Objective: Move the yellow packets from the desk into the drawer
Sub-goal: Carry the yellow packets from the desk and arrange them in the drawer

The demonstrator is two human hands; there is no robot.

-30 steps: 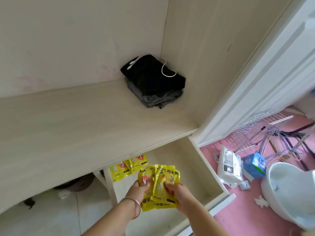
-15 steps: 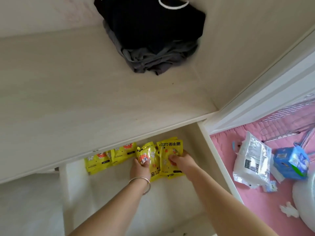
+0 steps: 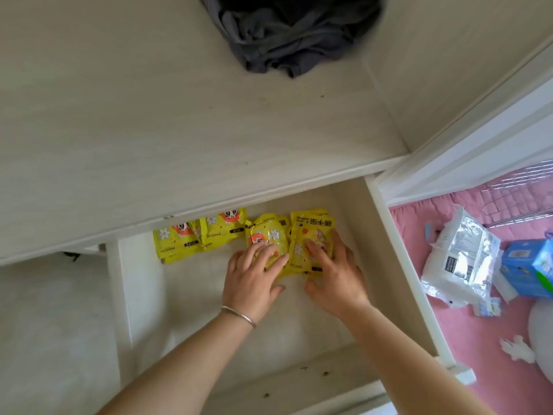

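Observation:
The open drawer [image 3: 402, 265] sticks out below the pale wooden desk top [image 3: 149, 130]. Two yellow packets [image 3: 194, 238] lie at the drawer's back left, partly under the desk edge. Beside them lie more yellow packets, one with a clear window [image 3: 267, 235] and one with printed characters [image 3: 312, 226]. My left hand [image 3: 251, 283], with a bangle on the wrist, rests flat on the windowed packet, fingers spread. My right hand [image 3: 335, 277] lies flat on the right packet, thumb off it on the drawer floor. No packet shows on the desk.
A pile of dark grey and black clothes [image 3: 287, 40] sits at the back of the desk. Right of the drawer, on a pink mat [image 3: 478, 348], lie a white plastic bag [image 3: 460, 259], a blue box [image 3: 526, 265] and a wire rack [image 3: 517, 196].
Both hands carried the bunch of yellow packets down to the back of the drawer and laid them on its floor. The fingers have opened and now rest flat on top.

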